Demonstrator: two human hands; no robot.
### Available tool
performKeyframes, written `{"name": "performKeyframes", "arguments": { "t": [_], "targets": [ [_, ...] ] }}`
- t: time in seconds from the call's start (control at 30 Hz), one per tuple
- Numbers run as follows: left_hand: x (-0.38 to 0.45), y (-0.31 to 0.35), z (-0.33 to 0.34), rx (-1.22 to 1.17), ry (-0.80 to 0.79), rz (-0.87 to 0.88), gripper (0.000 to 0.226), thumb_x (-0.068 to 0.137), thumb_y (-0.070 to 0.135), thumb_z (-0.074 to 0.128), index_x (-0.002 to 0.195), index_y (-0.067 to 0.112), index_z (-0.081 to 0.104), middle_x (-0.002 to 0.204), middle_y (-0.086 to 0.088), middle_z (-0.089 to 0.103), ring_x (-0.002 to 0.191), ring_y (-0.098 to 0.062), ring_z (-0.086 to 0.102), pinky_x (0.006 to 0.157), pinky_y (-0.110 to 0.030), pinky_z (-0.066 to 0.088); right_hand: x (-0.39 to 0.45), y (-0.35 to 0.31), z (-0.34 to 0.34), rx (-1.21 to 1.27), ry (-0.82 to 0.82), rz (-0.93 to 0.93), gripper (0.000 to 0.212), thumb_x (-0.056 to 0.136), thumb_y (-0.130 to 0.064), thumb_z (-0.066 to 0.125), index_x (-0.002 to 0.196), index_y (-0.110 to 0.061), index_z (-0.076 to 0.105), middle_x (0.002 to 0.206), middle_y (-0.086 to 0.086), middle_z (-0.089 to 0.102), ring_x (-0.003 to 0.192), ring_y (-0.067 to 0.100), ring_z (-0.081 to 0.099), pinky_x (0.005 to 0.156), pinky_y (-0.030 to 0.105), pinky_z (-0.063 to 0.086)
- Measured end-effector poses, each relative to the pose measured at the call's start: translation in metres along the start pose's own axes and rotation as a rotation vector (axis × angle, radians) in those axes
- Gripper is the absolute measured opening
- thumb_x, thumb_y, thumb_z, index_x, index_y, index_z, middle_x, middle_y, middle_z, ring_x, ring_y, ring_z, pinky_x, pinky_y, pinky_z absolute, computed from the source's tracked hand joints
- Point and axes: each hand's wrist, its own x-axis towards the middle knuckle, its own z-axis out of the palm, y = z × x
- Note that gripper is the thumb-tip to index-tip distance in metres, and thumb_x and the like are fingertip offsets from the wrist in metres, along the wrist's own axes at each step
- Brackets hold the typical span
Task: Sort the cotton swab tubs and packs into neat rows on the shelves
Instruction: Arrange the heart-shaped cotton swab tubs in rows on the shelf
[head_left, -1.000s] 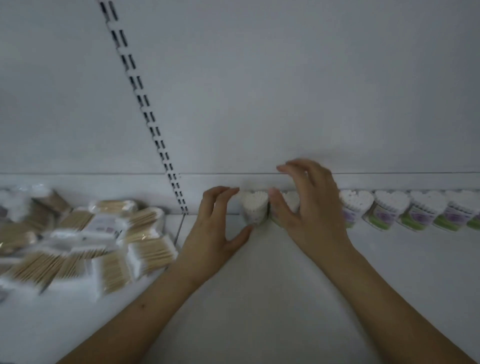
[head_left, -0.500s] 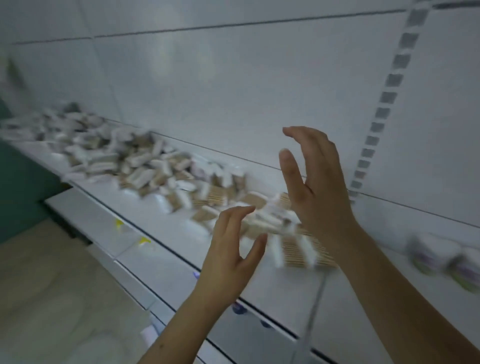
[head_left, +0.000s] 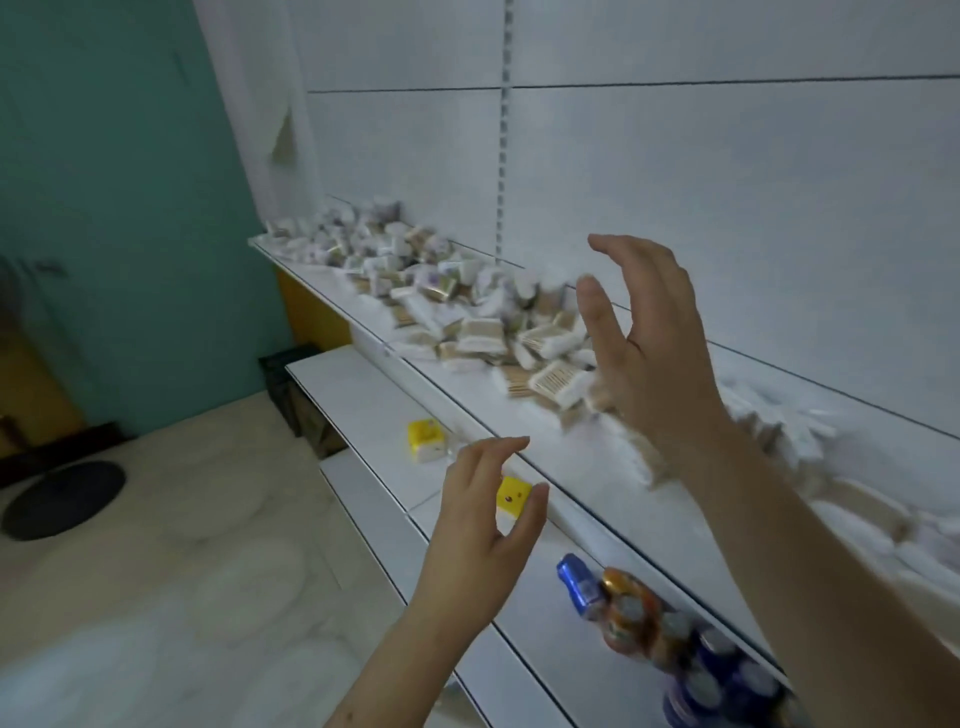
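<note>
A long jumbled heap of cotton swab packs (head_left: 467, 317) lies on the upper white shelf (head_left: 587, 457), running from its far left end toward me, with clear wrappers and wooden sticks showing. My right hand (head_left: 644, 338) hovers above the near part of the heap, fingers spread and loosely bent, holding nothing. My left hand (head_left: 483, 514) is lower, in front of the shelf edge, fingers relaxed and empty. No tubs show in this view.
The lower shelf (head_left: 363, 395) carries two small yellow packs (head_left: 426, 439) and, at the near right, several blue and orange bottles (head_left: 634, 608). A teal wall (head_left: 104, 208) stands at left. A dark round base (head_left: 65, 499) sits on the pale floor.
The view has swung left from the row of tubs to the heap of packs. Both hands let go of the tubs and now hang empty in the air.
</note>
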Motion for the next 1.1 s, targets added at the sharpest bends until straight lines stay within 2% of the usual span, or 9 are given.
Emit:
{"name": "performKeyframes", "arguments": {
  "t": [0.13, 0.33, 0.47, 0.57, 0.63, 0.73, 0.9, 1.03, 1.1],
  "targets": [
    [0.030, -0.030, -0.023, -0.002, 0.027, -0.026, 0.045, 0.093, 0.055, 0.048, 0.134, 0.037, 0.050, 0.131, 0.020, 0.045, 0.130, -0.007, 0.044, 0.101, -0.012, 0.035, 0.036, 0.001, 0.045, -0.048, -0.044, -0.037, 0.045, 0.102, -0.044, 0.044, 0.138, -0.020, 0.050, 0.140, -0.004, 0.048, 0.129, 0.011, 0.040, 0.102, 0.012, 0.026],
    [0.091, -0.082, -0.032, 0.010, 0.033, -0.047, 0.041, 0.096, 0.042, 0.056, 0.136, 0.035, 0.049, 0.130, 0.022, 0.043, 0.127, -0.001, 0.044, 0.094, -0.003, 0.033, 0.103, 0.047, 0.092, -0.177, -0.105, -0.099, 0.050, 0.100, -0.047, 0.041, 0.140, -0.018, 0.048, 0.141, 0.001, 0.048, 0.131, 0.020, 0.042, 0.099, 0.003, 0.016],
    [0.151, -0.117, -0.025, 0.053, 0.018, -0.035, 0.041, 0.096, 0.046, 0.055, 0.135, 0.038, 0.047, 0.133, 0.023, 0.041, 0.128, 0.004, 0.040, 0.099, -0.008, 0.035, 0.142, 0.095, 0.112, -0.224, -0.085, -0.088, 0.052, 0.099, -0.047, 0.042, 0.140, -0.018, 0.047, 0.142, 0.003, 0.046, 0.132, 0.023, 0.042, 0.103, 0.022, 0.023],
    [0.202, -0.140, -0.017, 0.066, -0.025, -0.034, 0.040, 0.097, 0.043, 0.056, 0.136, 0.036, 0.047, 0.133, 0.019, 0.042, 0.130, 0.004, 0.039, 0.103, -0.015, 0.035, 0.161, 0.135, 0.131, -0.230, -0.120, 0.012, 0.050, 0.099, -0.047, 0.045, 0.142, -0.022, 0.045, 0.144, 0.001, 0.043, 0.133, 0.022, 0.041, 0.103, 0.028, 0.027],
    [0.235, -0.154, -0.010, 0.083, -0.056, -0.024, 0.041, 0.098, 0.041, 0.056, 0.137, 0.032, 0.047, 0.132, 0.016, 0.043, 0.128, 0.001, 0.040, 0.104, -0.019, 0.037, 0.171, 0.163, 0.146, -0.269, -0.194, 0.074, 0.053, 0.097, -0.045, 0.050, 0.145, -0.023, 0.042, 0.146, 0.002, 0.041, 0.134, 0.023, 0.039, 0.104, 0.029, 0.027],
    [0.276, -0.174, 0.002, 0.118, -0.060, 0.000, 0.043, 0.098, 0.039, 0.058, 0.138, 0.028, 0.047, 0.129, 0.013, 0.045, 0.121, -0.005, 0.044, 0.102, -0.027, 0.042, 0.176, 0.193, 0.170, -0.363, -0.397, 0.129, 0.064, 0.094, -0.049, 0.054, 0.151, -0.029, 0.032, 0.149, 0.001, 0.036, 0.135, 0.023, 0.035, 0.106, 0.034, 0.030],
    [0.321, -0.188, 0.030, 0.172, -0.035, 0.037, 0.048, 0.094, 0.046, 0.059, 0.134, 0.022, 0.052, 0.126, 0.004, 0.052, 0.118, -0.014, 0.046, 0.098, -0.028, 0.040, 0.174, 0.221, 0.202, -0.553, -0.593, 0.074, 0.082, 0.087, -0.059, 0.062, 0.155, -0.029, 0.027, 0.148, 0.002, 0.041, 0.132, 0.023, 0.040, 0.106, 0.039, 0.038],
    [0.343, -0.195, 0.055, 0.282, -0.139, -0.011, 0.074, 0.086, 0.066, 0.040, 0.139, 0.015, 0.049, 0.133, -0.005, 0.054, 0.125, -0.027, 0.047, 0.101, -0.042, 0.037, 0.163, 0.229, 0.211, -0.578, -0.534, 0.156, 0.071, 0.089, -0.055, 0.062, 0.150, -0.027, 0.038, 0.142, -0.002, 0.049, 0.125, 0.020, 0.047, 0.100, 0.037, 0.041],
    [0.347, -0.201, 0.063, 0.268, -0.168, -0.068, 0.075, 0.088, 0.067, 0.041, 0.139, 0.013, 0.048, 0.135, -0.006, 0.054, 0.125, -0.030, 0.047, 0.100, -0.045, 0.035, 0.158, 0.228, 0.216, -0.543, -0.458, 0.200, 0.063, 0.090, -0.051, 0.063, 0.145, -0.025, 0.046, 0.138, -0.003, 0.052, 0.121, 0.019, 0.050, 0.098, 0.037, 0.043]
  ]
}}
